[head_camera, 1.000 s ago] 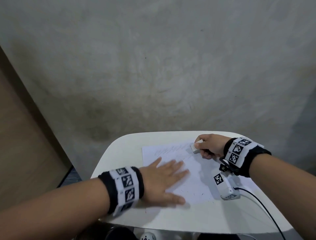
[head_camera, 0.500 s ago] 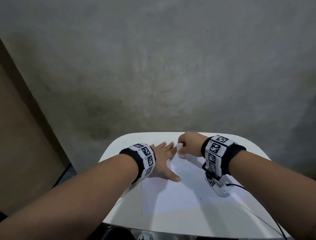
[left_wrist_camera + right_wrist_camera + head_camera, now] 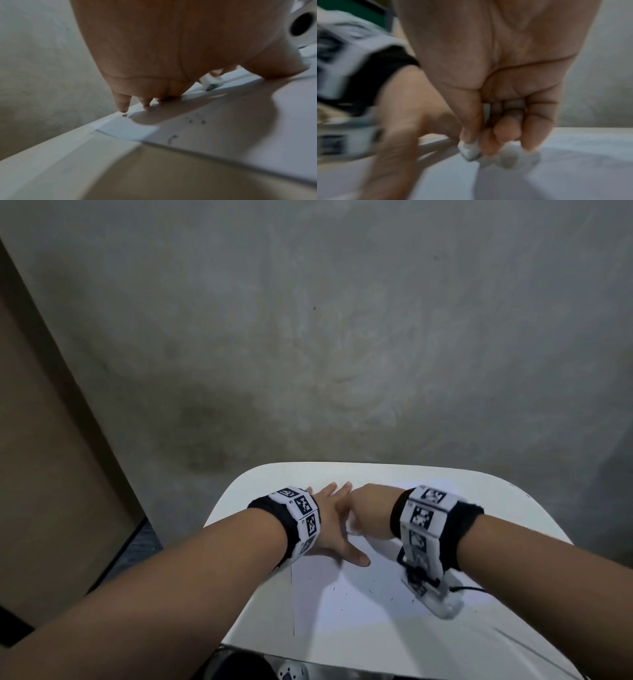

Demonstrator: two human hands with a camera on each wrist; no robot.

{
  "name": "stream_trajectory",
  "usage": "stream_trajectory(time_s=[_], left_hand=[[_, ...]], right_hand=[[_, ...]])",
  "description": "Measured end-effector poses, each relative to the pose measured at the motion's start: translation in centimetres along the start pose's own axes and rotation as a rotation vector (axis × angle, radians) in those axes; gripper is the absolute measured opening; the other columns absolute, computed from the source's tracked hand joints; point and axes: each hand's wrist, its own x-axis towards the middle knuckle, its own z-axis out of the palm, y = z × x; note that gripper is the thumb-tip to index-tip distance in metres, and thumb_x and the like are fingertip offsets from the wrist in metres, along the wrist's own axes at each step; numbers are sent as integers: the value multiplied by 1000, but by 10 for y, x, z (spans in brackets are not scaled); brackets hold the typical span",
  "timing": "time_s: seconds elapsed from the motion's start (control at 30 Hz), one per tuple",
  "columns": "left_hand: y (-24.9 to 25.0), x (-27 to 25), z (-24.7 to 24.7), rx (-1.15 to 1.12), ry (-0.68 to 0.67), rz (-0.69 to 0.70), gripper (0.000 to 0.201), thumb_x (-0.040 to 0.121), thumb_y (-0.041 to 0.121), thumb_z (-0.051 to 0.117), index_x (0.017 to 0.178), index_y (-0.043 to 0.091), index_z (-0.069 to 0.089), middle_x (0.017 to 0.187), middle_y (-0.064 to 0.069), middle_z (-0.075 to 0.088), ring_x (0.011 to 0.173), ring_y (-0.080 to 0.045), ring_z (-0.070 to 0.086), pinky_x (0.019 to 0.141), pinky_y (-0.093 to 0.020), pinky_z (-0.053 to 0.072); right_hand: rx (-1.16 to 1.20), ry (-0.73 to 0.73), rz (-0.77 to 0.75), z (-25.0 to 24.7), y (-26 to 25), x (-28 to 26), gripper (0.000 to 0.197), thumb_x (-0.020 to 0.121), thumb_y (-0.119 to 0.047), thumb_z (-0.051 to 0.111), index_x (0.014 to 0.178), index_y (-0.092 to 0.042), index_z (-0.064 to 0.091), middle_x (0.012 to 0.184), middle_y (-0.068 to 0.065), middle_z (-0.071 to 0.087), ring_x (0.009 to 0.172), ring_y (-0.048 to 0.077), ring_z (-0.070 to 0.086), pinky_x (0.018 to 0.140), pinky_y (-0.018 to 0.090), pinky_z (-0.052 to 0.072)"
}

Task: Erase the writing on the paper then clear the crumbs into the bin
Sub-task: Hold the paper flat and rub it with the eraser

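A white sheet of paper (image 3: 349, 604) lies on the small white table (image 3: 513, 501). My left hand (image 3: 334, 525) lies flat on the paper's far left part, fingers spread and straight. My right hand (image 3: 368, 513) sits right beside it, fingers curled around a small white eraser (image 3: 469, 150) whose tip touches the paper (image 3: 573, 169). The eraser (image 3: 211, 81) also shows past my left palm in the left wrist view. Small dark crumbs (image 3: 378, 594) dot the near part of the sheet. No bin is in view.
A grey concrete wall (image 3: 342, 337) rises behind the table. A brown panel (image 3: 44, 491) stands at the left. The wrist camera (image 3: 431, 587) hangs under my right wrist, with a black cable (image 3: 469, 589) trailing right.
My left hand slid from the paper's near middle to its far left part. My right hand moved left with the eraser until it met the left hand.
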Motion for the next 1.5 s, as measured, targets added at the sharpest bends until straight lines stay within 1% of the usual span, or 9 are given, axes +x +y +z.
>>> stream_trajectory(time_s=[0.1, 0.47, 0.63, 0.77, 0.83, 0.9, 1.0, 1.3, 1.5], left_hand=[[1, 1, 2, 5, 34, -13, 123, 72, 81, 60, 156, 30, -15, 165, 7, -16, 152, -20, -12, 121, -53, -1], [4, -6, -3, 49, -37, -46, 108, 76, 81, 54, 158, 32, 3, 163, 9, -17, 151, -18, -17, 120, -53, -8], [5, -2, -2, 68, -20, -46, 119, 75, 83, 52, 157, 24, -11, 164, 6, -17, 152, -19, -14, 120, -56, -4], [7, -7, -6, 69, -43, -43, 99, 77, 82, 51, 157, 33, 18, 165, 9, -12, 151, -18, -18, 120, -56, -6], [6, -6, -4, 67, -14, -32, 110, 76, 83, 52, 159, 27, 5, 165, 8, -15, 152, -19, -14, 120, -56, -4], [5, -2, -3, 76, -24, -48, 120, 74, 84, 52, 157, 24, -11, 165, 6, -16, 152, -20, -13, 120, -57, -2], [3, -2, -3, 58, -49, -67, 113, 73, 85, 53, 159, 29, 3, 165, 10, -12, 151, -18, -16, 120, -55, -6], [3, -3, -3, 56, -21, -40, 115, 76, 82, 54, 157, 29, -6, 165, 6, -16, 151, -18, -14, 120, -54, -5], [4, -3, -1, 42, -2, -30, 121, 74, 82, 57, 156, 29, -15, 165, 5, -16, 152, -20, -11, 120, -56, -3]], right_hand=[[-79, 11, 100, -9, 11, 9, 30, 92, -17, 53, 120, -9, 61, 118, 7, 66, 93, 21, 57, 76, 28, 42], [-62, 8, 16, -2, -1, 9, 32, 91, -17, 55, 122, -11, 61, 118, 7, 65, 109, 25, 61, 87, 31, 47], [-5, 37, 125, -9, 12, 13, 28, 89, -16, 54, 114, -10, 64, 104, 4, 68, 90, 22, 61, 72, 27, 45], [15, -27, 49, -1, -1, 16, 19, 86, -16, 57, 102, -13, 66, 91, 5, 69, 91, 24, 65, 75, 30, 48], [49, -15, 103, -6, 7, 16, 7, 85, -16, 57, 85, -15, 63, 74, 2, 61, 81, 23, 60, 70, 28, 45], [-5, 19, 137, -8, 11, 19, 11, 87, -16, 55, 93, -12, 64, 81, 2, 62, 82, 22, 59, 69, 27, 44], [-32, -5, 59, -2, 2, 19, 26, 87, -17, 57, 111, -11, 65, 102, 4, 69, 93, 22, 64, 74, 28, 46], [-4, -1, 26, 0, 14, 10, 30, 90, -19, 55, 119, -14, 63, 116, 2, 67, 103, 22, 62, 87, 31, 47], [-130, 16, 74, 2, 17, 15, 25, 88, -17, 57, 111, -12, 65, 109, 5, 69, 95, 23, 64, 75, 29, 43]])
